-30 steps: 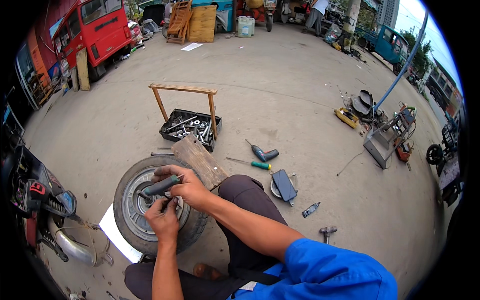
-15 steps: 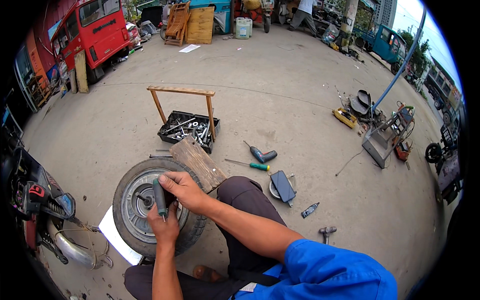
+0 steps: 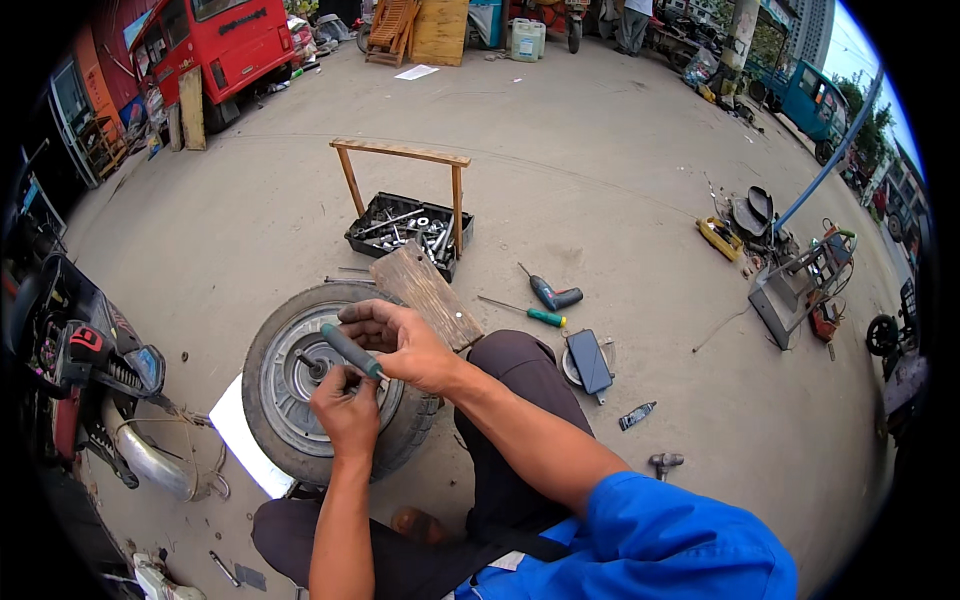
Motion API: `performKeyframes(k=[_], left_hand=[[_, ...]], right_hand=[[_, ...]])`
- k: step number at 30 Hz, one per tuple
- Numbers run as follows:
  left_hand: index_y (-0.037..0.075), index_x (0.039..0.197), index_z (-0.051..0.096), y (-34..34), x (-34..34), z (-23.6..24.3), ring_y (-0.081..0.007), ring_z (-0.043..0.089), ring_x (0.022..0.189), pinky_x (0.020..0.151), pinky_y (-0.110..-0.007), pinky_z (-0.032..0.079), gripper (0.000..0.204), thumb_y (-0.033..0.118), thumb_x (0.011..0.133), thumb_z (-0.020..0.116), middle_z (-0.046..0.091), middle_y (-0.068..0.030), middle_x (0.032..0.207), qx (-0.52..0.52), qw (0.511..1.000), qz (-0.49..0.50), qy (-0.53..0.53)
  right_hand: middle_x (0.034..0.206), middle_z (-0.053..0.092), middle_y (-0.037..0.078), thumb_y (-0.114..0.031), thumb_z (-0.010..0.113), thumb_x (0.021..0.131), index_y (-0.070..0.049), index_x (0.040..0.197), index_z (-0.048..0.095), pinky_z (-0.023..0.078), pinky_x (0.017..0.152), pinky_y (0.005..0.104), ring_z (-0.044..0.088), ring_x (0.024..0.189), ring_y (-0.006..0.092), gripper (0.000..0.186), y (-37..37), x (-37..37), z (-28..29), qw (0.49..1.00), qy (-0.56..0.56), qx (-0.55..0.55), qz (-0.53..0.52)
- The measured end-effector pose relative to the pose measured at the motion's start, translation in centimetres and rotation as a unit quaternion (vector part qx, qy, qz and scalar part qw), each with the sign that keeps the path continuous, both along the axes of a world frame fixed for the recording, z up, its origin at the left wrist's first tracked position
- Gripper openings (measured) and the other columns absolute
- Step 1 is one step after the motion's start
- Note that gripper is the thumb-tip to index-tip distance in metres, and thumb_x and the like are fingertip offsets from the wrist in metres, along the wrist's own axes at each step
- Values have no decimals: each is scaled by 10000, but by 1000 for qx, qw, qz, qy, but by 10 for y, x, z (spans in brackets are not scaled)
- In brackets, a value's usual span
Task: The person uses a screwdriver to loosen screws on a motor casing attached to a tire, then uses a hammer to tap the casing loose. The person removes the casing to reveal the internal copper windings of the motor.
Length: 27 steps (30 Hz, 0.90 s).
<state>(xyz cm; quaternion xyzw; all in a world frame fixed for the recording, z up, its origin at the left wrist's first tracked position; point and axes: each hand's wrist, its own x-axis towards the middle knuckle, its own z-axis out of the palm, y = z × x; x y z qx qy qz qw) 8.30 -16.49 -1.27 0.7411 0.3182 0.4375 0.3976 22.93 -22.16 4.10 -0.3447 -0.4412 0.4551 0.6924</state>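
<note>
Concrete yard — right hand [image 3: 405,345] fingers clamped on green-handled tool [image 3: 350,350]; left hand [image 3: 345,410] fingers pinch it over wheel [image 3: 300,385].

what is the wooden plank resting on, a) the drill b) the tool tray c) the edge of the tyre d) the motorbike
c: the wooden plank lies with its near end on the rim of the tyre, just beyond the right hand holding the dark-handled tool, and short of the tool tray.

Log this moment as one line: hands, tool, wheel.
right hand: holds green-handled tool | left hand: touches the tool's lower end | wheel: lies flat on ground beneath hands | wooden board: rests on the tyre's far edge
</note>
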Motion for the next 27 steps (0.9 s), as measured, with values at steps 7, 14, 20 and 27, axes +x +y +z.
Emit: performKeyframes(k=[7,14,20,27], left_hand=[[-43,978,696,-6,10,9,-156,664,711,669,-326,510,170,39,838,748,719,-126,791,-14,998,10,-59],[-37,959,703,-7,-1,14,-314,690,802,754,-389,517,154,-59,816,650,714,-185,887,66,997,-40,25],[-43,913,701,-9,4,11,-293,665,685,684,-376,504,108,-14,808,696,692,-144,768,24,1000,11,-3],[-40,953,677,-10,7,10,-225,638,638,612,-361,478,202,52,797,769,659,-140,717,82,996,41,-5]], right_hand=[[1044,690,63,-328,759,919,8,1181,646,524,883,313,631,966,138,441,7,-6,-14,998,49,24,29],[923,704,55,-483,589,1003,2,1020,686,530,776,289,642,851,114,495,18,-6,-28,997,35,-7,62],[1023,692,93,-299,549,1035,31,1140,651,532,881,319,659,965,151,361,20,-7,-29,996,79,-14,45],[1140,659,89,-158,747,866,45,1281,572,506,953,331,625,1070,163,494,10,-4,-19,997,47,12,58]])
